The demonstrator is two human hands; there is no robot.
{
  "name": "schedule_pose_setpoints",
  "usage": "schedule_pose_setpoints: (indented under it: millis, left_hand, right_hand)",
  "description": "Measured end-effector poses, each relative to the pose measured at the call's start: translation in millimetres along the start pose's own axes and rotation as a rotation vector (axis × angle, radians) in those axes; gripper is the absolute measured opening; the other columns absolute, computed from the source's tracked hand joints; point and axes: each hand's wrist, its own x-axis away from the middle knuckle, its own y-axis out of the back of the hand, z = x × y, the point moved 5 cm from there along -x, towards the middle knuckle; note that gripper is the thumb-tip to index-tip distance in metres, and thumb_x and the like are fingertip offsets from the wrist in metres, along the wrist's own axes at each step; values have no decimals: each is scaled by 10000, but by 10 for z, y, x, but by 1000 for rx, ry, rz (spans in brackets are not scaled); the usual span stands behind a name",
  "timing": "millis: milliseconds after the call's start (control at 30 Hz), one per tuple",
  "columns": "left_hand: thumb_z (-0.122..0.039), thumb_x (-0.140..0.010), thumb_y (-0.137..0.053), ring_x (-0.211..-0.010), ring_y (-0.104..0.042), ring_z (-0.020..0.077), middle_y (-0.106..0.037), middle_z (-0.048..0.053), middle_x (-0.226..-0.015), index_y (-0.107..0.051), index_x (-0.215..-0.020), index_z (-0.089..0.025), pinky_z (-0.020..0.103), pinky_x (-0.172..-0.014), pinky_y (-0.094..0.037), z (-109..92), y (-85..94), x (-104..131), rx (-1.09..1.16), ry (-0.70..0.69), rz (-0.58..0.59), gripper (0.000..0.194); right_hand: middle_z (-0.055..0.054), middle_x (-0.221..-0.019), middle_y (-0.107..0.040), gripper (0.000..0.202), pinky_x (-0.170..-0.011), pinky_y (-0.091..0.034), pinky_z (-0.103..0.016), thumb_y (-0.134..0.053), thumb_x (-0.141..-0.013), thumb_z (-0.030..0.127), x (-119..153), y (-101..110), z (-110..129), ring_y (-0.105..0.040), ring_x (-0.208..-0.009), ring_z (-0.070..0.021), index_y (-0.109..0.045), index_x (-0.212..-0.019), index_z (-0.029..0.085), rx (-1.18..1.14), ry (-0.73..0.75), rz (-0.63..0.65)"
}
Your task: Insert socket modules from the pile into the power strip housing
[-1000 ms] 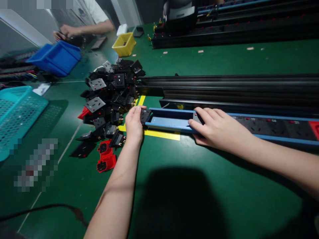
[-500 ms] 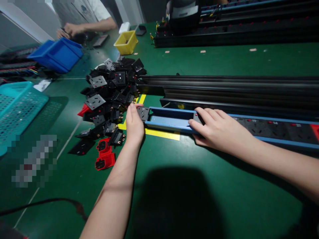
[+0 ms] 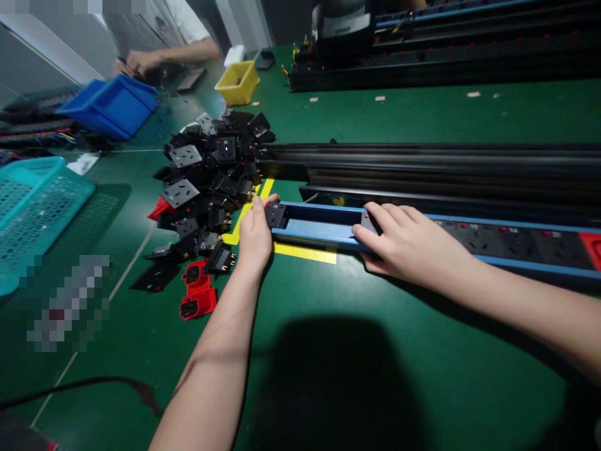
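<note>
A long blue channel [image 3: 323, 238] runs from the middle to the right edge, with a row of black socket modules [image 3: 516, 241] and a red one [image 3: 592, 249] set in it. My left hand [image 3: 256, 235] is closed round a black socket module [image 3: 276, 216] at the channel's left end. Over the channel further right lies my right hand [image 3: 404, 238], its fingers gripping the rails and a module that they partly cover. Between the hands a stretch of the channel shows its bare blue floor. Black and grey socket modules [image 3: 225, 150] are heaped just left of the channel.
Black rails [image 3: 422, 163] lie behind the channel. Two red sockets [image 3: 200, 291] rest left of my forearm. A teal basket [image 3: 42, 200], a blue bin [image 3: 115, 106] and a yellow bin [image 3: 237, 84] stand further off. Another person's hands [image 3: 141, 62] are at the upper left.
The module at my left hand has shifted slightly right, sitting at the channel's left end, and that hand has moved a little with it. The black modules along the right have slid slightly left.
</note>
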Motion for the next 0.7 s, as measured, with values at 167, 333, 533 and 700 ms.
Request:
schedule_pose_setpoints:
  millis: [167,333,533,700]
  left_hand:
    - [-682,-1008,-295,-1234,-671,275,-755,103,-1248,-777,-1192,-164,411,-1113,-469,17,17,-6,-12,6,17,731]
    - [-652,-1016,-327,-1220,-675,274,-757,102,-1244,-769,-1206,-165,414,-1113,-468,-19,16,0,-30,-28,57,685]
    - [-606,-1015,-396,-1221,-675,272,-752,90,-1259,-761,-1223,-168,416,-1113,-467,-27,7,-1,-31,-61,72,606]
    - [-589,-1009,-421,-1235,-674,272,-751,100,-1262,-761,-1215,-151,413,-1123,-464,-44,0,-3,-14,-56,62,592]
  right_hand:
    - [-302,-1371,-575,305,-850,-436,-419,-595,-947,337,0,-7,1,-639,-1066,-363,-619,-1196,163,-12,6,4]
    - [-301,-1371,-582,309,-863,-429,-424,-618,-933,324,2,5,3,-634,-1066,-352,-635,-1189,150,-26,-1,-12]
    - [-287,-1346,-590,369,-847,-422,-413,-631,-926,354,-1,-3,2,-634,-1064,-364,-603,-1243,167,-11,3,0]
    - [-267,-1337,-589,491,-860,-425,-408,-604,-934,370,-1,-12,-2,-631,-1070,-367,-522,-1354,128,-3,-9,-11]
